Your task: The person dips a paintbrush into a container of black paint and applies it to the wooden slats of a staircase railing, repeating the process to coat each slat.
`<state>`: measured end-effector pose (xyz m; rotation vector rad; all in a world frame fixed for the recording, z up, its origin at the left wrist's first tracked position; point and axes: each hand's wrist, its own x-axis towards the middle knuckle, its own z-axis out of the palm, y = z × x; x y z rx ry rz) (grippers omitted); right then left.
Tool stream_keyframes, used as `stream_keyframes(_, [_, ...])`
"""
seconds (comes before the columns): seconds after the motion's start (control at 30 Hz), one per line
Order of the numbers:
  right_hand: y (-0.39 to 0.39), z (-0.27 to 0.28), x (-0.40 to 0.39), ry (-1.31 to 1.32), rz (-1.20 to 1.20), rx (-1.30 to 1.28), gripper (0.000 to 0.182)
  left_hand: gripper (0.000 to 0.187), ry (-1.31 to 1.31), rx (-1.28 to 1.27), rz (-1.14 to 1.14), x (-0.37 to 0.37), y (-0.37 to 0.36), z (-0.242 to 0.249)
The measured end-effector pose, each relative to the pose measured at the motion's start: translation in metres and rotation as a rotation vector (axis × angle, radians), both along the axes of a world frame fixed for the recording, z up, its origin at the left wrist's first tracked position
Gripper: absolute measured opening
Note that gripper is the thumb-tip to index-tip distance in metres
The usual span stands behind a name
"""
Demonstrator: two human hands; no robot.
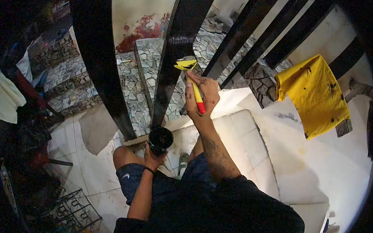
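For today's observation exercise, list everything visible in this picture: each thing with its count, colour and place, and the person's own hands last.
Railing bars: several, glossy black, across the top.
Paintbrush: one, yellow handle with red end, against a bar.
Paint can: one, black, below centre.
Cloth: one, yellow with black smears, draped at right.
Stone-pattern steps: grey, behind the bars.
Wire rack: one, dark, lower left.
Another person: one, far left.
Right hand: grips the paintbrush.
Left hand: holds the paint can.
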<state>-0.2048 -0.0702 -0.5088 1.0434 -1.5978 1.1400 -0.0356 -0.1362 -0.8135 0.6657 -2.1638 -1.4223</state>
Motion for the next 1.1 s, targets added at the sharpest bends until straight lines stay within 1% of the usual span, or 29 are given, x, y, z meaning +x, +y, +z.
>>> stream_keyframes(0.1, [0.023,0.002,0.016,-0.003,-0.043,0.081,0.022,0.089,-0.013,-0.085,-0.08,-0.001,-0.005,-0.008])
stream_keyframes(0.13, [0.029,0.004,0.018,-0.011,0.0,0.082,0.02,0.088,0.068,0.04,-0.095,0.0,-0.005,-0.009])
stream_keyframes(0.17, [0.032,0.004,0.014,-0.018,-0.009,0.115,0.015,0.088,0.15,0.167,-0.109,-0.001,-0.002,-0.008])
stream_keyframes(0.2, [0.031,0.004,0.011,-0.087,0.004,0.062,0.013,0.088,0.233,0.294,-0.123,-0.002,0.0,-0.008])
stream_keyframes(0.23, [0.031,0.004,0.006,-0.157,0.013,0.01,0.012,0.088,0.168,0.173,-0.088,-0.002,0.0,-0.008])
stream_keyframes(0.3, [0.03,0.012,-0.027,-0.246,0.126,0.075,0.015,0.089,0.032,-0.071,-0.034,-0.002,0.0,-0.01])
stream_keyframes(0.33, [0.03,0.038,-0.026,-0.349,0.095,0.241,0.017,0.089,0.065,-0.049,-0.037,-0.004,-0.002,-0.017])
stream_keyframes(0.37, [0.028,0.061,-0.031,-0.459,0.243,0.225,0.019,0.089,0.097,-0.029,-0.041,-0.009,-0.003,-0.03])
stream_keyframes(0.4, [0.024,0.087,-0.031,-0.556,0.173,0.293,0.019,0.088,0.129,-0.009,-0.044,-0.011,-0.003,-0.037])
stream_keyframes(0.43, [0.022,0.097,-0.044,-0.481,0.129,0.248,0.02,0.088,0.075,0.024,-0.062,-0.009,-0.004,-0.03])
stream_keyframes(0.47, [0.021,0.117,-0.049,-0.438,0.145,0.285,0.024,0.088,0.023,0.057,-0.079,-0.006,-0.003,-0.018])
stream_keyframes(0.5, [0.018,0.134,-0.053,-0.434,0.112,0.3,0.025,0.088,-0.028,0.09,-0.094,-0.004,-0.002,-0.009])
stream_keyframes(0.57, [0.017,0.149,-0.065,-0.339,0.194,0.203,0.024,0.086,-0.053,0.007,-0.034,-0.001,-0.001,0.0])
stream_keyframes(0.6, [0.016,0.155,-0.07,-0.333,0.241,0.206,0.023,0.085,-0.065,-0.035,-0.004,-0.001,-0.001,0.001])
stream_keyframes(0.67, [0.015,0.165,-0.075,-0.321,0.335,0.21,0.023,0.084,0.026,-0.035,-0.023,-0.003,-0.002,-0.004])
stream_keyframes(0.7, [0.013,0.173,-0.065,-0.384,0.341,0.221,0.023,0.083,0.072,-0.035,-0.032,-0.004,-0.003,-0.003])
stream_keyframes(0.77, [0.011,0.184,-0.043,-0.507,0.35,0.24,0.026,0.082,0.047,-0.037,-0.018,-0.001,-0.003,0.0])
stream_keyframes(0.8, [0.01,0.183,-0.036,-0.514,0.46,0.041,0.022,0.082,0.033,-0.037,-0.011,-0.001,-0.003,0.005])
stream_keyframes(0.9, [0.03,0.193,-0.04,-0.467,0.528,0.071,0.029,0.081,0.046,0.091,-0.066,-0.003,-0.003,0.011])
stream_keyframes(0.93, [0.043,0.193,-0.036,-0.045,0.131,0.187,0.024,0.081,0.046,0.088,-0.065,-0.004,-0.002,0.012])
stream_keyframes(1.0, [0.056,0.176,-0.042,-0.139,0.247,0.002,0.024,0.08,0.05,0.075,-0.059,-0.005,-0.004,0.014])
stream_keyframes(1.03, [0.06,0.166,-0.046,-0.186,0.311,-0.092,0.027,0.08,0.059,-0.046,-0.072,-0.007,-0.005,0.013])
stream_keyframes(1.07, [0.064,0.158,-0.039,-0.329,0.313,-0.073,0.027,0.081,0.063,-0.167,-0.083,-0.008,-0.006,-0.001])
stream_keyframes(1.1, [0.063,0.152,-0.044,-0.373,0.273,-0.006,0.028,0.081,0.062,-0.288,-0.096,-0.009,-0.006,-0.013])
